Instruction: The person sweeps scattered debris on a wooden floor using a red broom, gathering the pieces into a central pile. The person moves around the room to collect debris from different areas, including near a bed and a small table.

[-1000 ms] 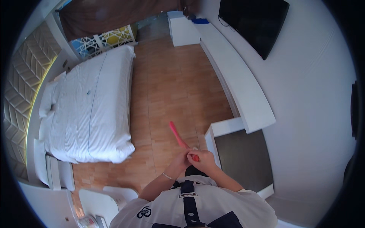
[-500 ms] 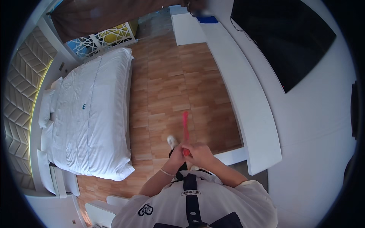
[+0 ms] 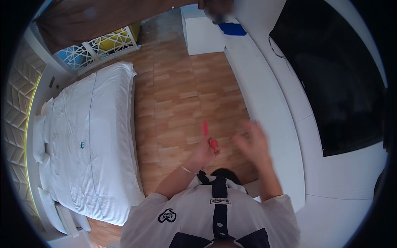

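Observation:
My left hand (image 3: 201, 153) is closed around a long, thin pinkish-red stick-like tool (image 3: 205, 128) in front of my chest. Its rounded red end pokes out of the fist toward me, and the slim far end points away over the wooden floor. The exact kind of tool cannot be made out. Off to the right, my right hand (image 3: 253, 144) is raised beside the white bench, slightly blurred, with its fingers apart and nothing visible in it.
A bed with white covers (image 3: 109, 132) stands at left. Along the right wall runs a low white bench (image 3: 271, 95) beneath a large black television (image 3: 331, 82). A blue cloth (image 3: 232, 29) lies at the bench's far end, beside a white cabinet (image 3: 202, 37). A brown curtain (image 3: 95, 20) hangs at far left.
My right hand has let go of the red tool and swung right and forward. My left hand keeps hold of it, slightly farther forward. The view has shifted a little.

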`<action>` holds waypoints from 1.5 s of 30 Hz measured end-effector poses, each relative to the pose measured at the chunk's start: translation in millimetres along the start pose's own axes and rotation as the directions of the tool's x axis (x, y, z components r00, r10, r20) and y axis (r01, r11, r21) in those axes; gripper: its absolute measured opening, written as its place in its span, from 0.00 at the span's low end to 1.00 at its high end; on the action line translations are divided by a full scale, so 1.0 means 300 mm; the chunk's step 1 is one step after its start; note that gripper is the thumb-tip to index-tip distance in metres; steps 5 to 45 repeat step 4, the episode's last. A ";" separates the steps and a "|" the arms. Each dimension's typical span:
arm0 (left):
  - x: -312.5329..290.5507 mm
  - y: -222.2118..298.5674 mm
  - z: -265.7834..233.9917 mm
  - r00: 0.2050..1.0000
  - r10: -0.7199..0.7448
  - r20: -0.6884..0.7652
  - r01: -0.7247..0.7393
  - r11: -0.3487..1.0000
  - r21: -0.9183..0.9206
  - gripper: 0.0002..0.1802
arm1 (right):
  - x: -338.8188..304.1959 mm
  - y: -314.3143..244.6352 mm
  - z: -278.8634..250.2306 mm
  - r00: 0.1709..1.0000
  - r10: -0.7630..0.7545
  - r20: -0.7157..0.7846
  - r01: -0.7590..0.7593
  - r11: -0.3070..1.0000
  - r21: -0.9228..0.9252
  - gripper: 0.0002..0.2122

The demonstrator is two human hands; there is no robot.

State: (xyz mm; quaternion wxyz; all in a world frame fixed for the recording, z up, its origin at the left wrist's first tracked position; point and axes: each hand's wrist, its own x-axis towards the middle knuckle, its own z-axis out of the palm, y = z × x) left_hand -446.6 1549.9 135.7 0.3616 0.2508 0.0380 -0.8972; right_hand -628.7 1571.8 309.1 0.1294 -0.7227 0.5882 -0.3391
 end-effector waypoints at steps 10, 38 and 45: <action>0.094 0.200 0.122 0.999 0.016 -0.042 -0.012 0.997 0.072 0.12 | 0.297 -0.029 -0.200 0.791 -0.153 -0.592 0.313 0.933 0.178 0.17; 0.094 0.200 0.122 0.999 0.016 -0.042 -0.012 0.997 0.072 0.12 | 0.297 -0.029 -0.200 0.791 -0.153 -0.592 0.313 0.933 0.178 0.17; 0.094 0.200 0.122 0.999 0.016 -0.042 -0.012 0.997 0.072 0.12 | 0.297 -0.029 -0.200 0.791 -0.153 -0.592 0.313 0.933 0.178 0.17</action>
